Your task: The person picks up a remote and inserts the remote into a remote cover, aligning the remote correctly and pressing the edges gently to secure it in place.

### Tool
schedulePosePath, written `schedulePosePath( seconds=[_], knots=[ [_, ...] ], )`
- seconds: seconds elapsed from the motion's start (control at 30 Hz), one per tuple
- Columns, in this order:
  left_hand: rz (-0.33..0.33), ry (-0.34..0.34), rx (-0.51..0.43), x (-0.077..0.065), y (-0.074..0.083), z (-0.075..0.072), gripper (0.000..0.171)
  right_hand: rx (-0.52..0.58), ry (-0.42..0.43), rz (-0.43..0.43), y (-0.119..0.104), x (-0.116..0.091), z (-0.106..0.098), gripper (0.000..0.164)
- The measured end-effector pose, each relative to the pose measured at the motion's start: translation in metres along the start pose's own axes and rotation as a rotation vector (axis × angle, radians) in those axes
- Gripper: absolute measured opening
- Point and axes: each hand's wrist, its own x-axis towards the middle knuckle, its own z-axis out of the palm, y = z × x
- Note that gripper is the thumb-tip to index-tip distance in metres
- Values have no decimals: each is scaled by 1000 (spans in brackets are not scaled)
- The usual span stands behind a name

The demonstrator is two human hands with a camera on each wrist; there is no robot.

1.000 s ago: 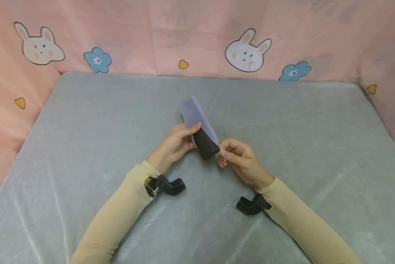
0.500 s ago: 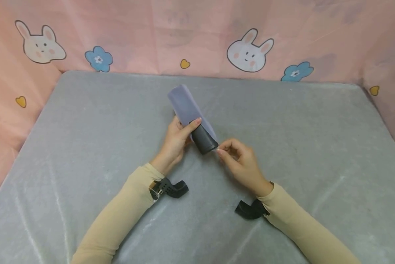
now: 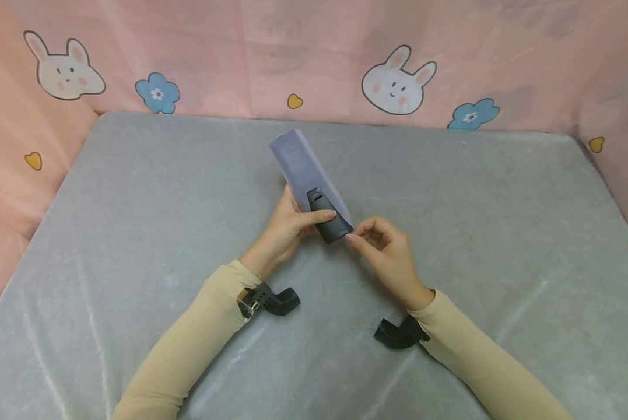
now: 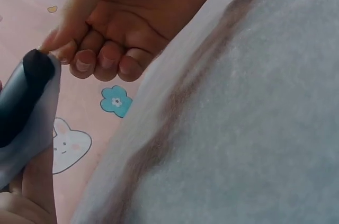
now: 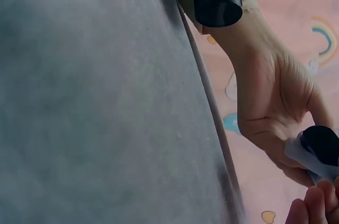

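My left hand (image 3: 287,224) grips a slim black plastic object (image 3: 337,229) together with a long, translucent lavender sleeve (image 3: 298,156). The thumb lies across the black face, which has a small slot near its upper end; the fingers are mostly hidden beneath. Beyond the black part, the sleeve extends away to the upper left. At the near end, my right hand (image 3: 389,254) pinches the sleeve's edge between thumb and index finger. The left wrist view shows this pinch beside the black tip (image 4: 38,64), with the other right fingers (image 4: 106,62) curled. What the black object is, I cannot tell.
Both hands are above a grey cloth-covered table (image 3: 177,192). A pink curtain (image 3: 214,58) printed with rabbits, flowers and hearts hangs behind it. A black camera mount sits on the left wrist (image 3: 277,300) and another on the right wrist (image 3: 397,333).
The sleeve has swung up and to the left, and its flat face now shows more. My left thumb has slid down the black object, uncovering the slot. The right hand keeps its pinch.
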Motion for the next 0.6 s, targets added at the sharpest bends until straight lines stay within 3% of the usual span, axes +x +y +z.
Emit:
schedulePosePath(
  seconds=[0.2,0.3,0.47,0.6],
  knots=[
    [7,-63,15,-1,2,0,69,199,32,143,2,2,-2,5],
    [12,-84,10,-1,2,0,69,223,39,182,2,3,-2,4],
    [11,-94,11,-2,2,-1,72,208,-23,222,4,3,-4,8],
    [7,-110,15,-1,2,-2,73,272,-55,249,6,4,-5,13]
  ],
)
